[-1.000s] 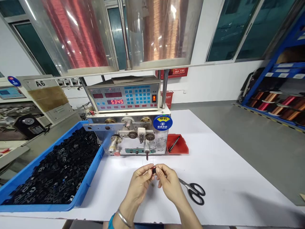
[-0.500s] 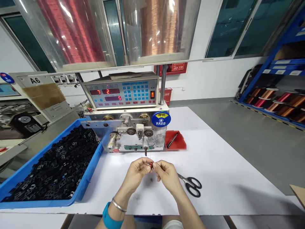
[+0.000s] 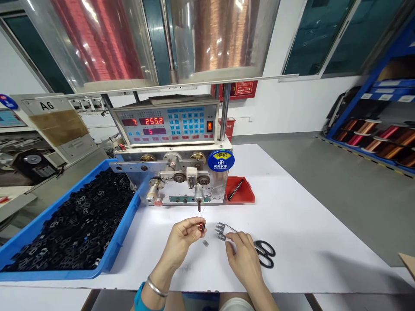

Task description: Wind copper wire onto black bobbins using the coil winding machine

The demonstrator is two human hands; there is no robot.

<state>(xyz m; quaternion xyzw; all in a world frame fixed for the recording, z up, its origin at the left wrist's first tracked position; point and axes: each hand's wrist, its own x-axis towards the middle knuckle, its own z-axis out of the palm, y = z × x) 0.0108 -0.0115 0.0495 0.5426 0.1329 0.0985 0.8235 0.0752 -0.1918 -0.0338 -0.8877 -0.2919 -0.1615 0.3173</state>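
Two hands work at the white table: a left hand (image 3: 181, 235) and a right hand (image 3: 241, 255). One winding machine (image 3: 175, 172), one pair of scissors (image 3: 264, 252), one blue bin (image 3: 69, 224) of uncountable black parts, one red tray (image 3: 240, 192). Overhead, apparently two wire spools (image 3: 223, 39).

Winding station on a white counter (image 3: 308, 224)

A winding machine (image 3: 177, 172) with a lit control panel (image 3: 168, 125) stands at the back; a blue bin (image 3: 121, 235) heaped with small black parts sits to its left, a red tray (image 3: 241, 190) just beside its right. Above hang clear-shrouded wire spools (image 3: 162, 39). More copper spools fill a blue rack (image 3: 379, 129) far right.
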